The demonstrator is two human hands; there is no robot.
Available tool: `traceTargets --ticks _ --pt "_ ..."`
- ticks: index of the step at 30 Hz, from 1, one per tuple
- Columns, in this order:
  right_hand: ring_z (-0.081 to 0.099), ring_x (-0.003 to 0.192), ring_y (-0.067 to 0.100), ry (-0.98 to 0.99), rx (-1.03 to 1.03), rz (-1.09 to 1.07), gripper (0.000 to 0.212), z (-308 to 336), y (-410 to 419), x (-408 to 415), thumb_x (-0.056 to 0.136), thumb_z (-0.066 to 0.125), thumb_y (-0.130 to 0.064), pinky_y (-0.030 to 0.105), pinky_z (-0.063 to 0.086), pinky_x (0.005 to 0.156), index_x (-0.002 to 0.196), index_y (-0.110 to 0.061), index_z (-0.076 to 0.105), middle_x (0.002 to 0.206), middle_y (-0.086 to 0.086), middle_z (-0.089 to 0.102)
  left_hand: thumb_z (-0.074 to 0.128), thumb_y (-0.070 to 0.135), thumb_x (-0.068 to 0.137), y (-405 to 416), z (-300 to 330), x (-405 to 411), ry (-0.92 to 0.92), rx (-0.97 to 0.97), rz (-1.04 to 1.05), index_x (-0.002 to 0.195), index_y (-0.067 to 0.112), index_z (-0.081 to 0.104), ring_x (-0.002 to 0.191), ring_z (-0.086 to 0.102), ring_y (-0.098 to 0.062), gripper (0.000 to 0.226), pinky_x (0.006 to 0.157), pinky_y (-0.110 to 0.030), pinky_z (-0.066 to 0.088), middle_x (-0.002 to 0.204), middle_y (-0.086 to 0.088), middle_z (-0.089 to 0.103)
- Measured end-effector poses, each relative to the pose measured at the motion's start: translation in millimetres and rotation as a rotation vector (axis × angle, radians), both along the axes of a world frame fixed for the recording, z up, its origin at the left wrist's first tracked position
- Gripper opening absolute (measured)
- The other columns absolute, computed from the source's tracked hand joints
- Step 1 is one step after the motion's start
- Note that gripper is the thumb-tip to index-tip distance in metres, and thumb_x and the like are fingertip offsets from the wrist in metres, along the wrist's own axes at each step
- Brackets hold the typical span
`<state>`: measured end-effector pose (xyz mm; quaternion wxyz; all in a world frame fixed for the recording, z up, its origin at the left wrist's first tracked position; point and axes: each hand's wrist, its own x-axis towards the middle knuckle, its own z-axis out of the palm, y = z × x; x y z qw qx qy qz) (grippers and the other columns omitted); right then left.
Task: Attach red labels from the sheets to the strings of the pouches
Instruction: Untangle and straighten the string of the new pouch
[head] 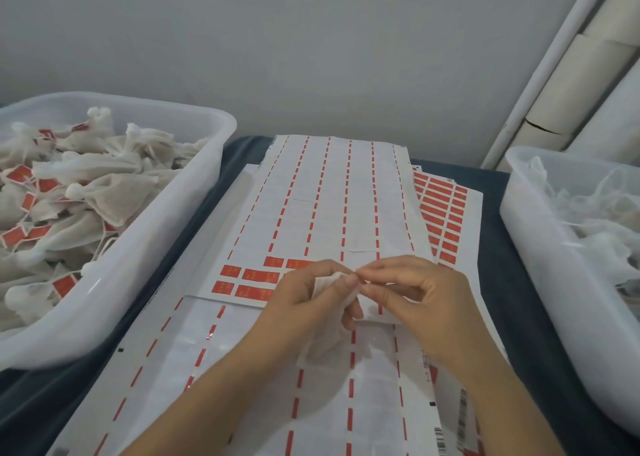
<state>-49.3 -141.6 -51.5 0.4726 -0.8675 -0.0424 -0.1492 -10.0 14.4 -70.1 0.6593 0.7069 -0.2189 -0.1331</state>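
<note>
While the left hand (304, 299) grips a pouch (325, 337), the right hand (412, 292) pinches at its top.

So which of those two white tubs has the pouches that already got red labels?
The tub on the left. Red labels show among its pouches; the right tub holds only plain white ones, no red visible.

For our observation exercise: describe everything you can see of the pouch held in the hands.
The pouch is a small, off-white bag of thin, gauzy fabric, gathered at the top. It hangs above the label sheets. The left hand grips its neck, and the right hand pinches at the top. No red label shows on it.
</note>
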Motion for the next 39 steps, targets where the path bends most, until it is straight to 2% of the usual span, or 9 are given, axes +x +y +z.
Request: traceTargets --ticks 3,8,14,20,25,27,30,32,39 --pt "0.05 0.089 -0.024 -0.066 -0.168 -0.033 0.014 -4 -2 2 0.074 0.062 -0.032 -0.007 0.034 0.071 0.08 -0.044 0.063 0.082 -0.038 0.051 0.052 0.052 0.076 -2 0 1 0.006 0.033 0.055 0.074 0.042 0.064 0.063 0.061 -0.001 0.016 0.056 -0.008 0.046 0.068 0.012 0.066" --pt "0.057 0.084 -0.011 0.016 -0.047 -0.016 0.003 -1 -3 0 0.072 0.056 -0.042 -0.003 0.039 0.068 0.073 -0.044 0.058 0.078 -0.033 0.063 0.059 0.059 0.062 -2 3 2 -0.028 0.075 0.135 0.073 0.048 0.062 0.065 0.059 0.004 0.017 0.051 -0.005 0.043 0.068 0.019 0.063" --pt "0.061 0.066 0.006 0.171 0.421 -0.076 0.017 4 -6 -4 0.07 0.058 -0.042 0.008 0.047 0.058 0.072 -0.028 0.068 0.073 -0.01 0.069 0.057 0.052 0.073 0 6 2 -0.02 0.065 0.079 0.076 0.039 0.064 0.079 0.061 0.002 0.016 0.062 -0.006 0.046 0.077 0.017 0.066" --pt "0.061 0.075 0.015 0.251 0.875 -0.09 0.012 0 -6 1 0.069 0.061 -0.026 0.026 0.049 0.073 0.069 -0.02 0.072 0.073 -0.001 0.068 0.058 0.06 0.073 -2 3 4 0.014 0.07 0.114 0.081 0.04 0.064 0.091 0.056 0.006 0.023 0.083 -0.024 0.045 0.091 0.022 0.063" --pt "0.062 0.062 0.01 0.188 0.823 -0.077 0.013 4 -3 -1 0.067 0.063 -0.029 0.018 0.051 0.056 0.067 -0.02 0.073 0.069 -0.003 0.069 0.051 0.065 0.077 -4 1 -1 -0.132 0.08 0.234 0.089 0.04 0.059 0.095 0.051 0.011 0.029 0.065 -0.007 0.045 0.098 0.032 0.055" --pt "0.059 0.056 0.007 0.175 0.829 -0.059 0.014 8 -1 -2 0.065 0.063 -0.032 0.017 0.051 0.054 0.066 -0.024 0.074 0.064 -0.004 0.067 0.046 0.053 0.08 -1 2 -4 -0.147 -0.049 0.312 0.083 0.032 0.06 0.08 0.058 0.003 0.026 0.061 -0.006 0.045 0.084 0.024 0.06" --pt "0.059 0.058 0.007 0.159 0.776 -0.042 0.016 9 2 -4 0.061 0.065 -0.039 0.016 0.051 0.056 0.067 -0.028 0.075 0.065 -0.005 0.068 0.048 0.06 0.081 7 11 -6 0.101 -0.085 0.022 0.064 0.021 0.071 0.041 0.048 -0.007 0.048 0.044 -0.012 0.038 0.051 0.005 0.058" --pt "0.058 0.059 0.01 0.142 0.698 -0.005 0.019 11 4 -7 0.061 0.065 -0.042 0.019 0.05 0.058 0.072 -0.031 0.075 0.066 -0.005 0.068 0.04 0.061 0.08 8 17 -4 0.372 0.036 -0.232 0.075 0.021 0.076 0.034 0.043 -0.007 0.053 0.038 -0.014 0.034 0.052 -0.002 0.061" --pt "0.066 0.068 0.005 0.116 0.386 0.306 0.01 9 18 -10 0.073 0.067 -0.026 0.009 0.049 0.065 0.075 -0.03 0.076 0.068 -0.01 0.071 0.052 0.042 0.082 16 11 11 0.722 -0.272 -0.129 0.102 0.011 0.072 0.039 0.036 -0.007 0.042 0.032 -0.011 0.026 0.084 -0.004 0.07"
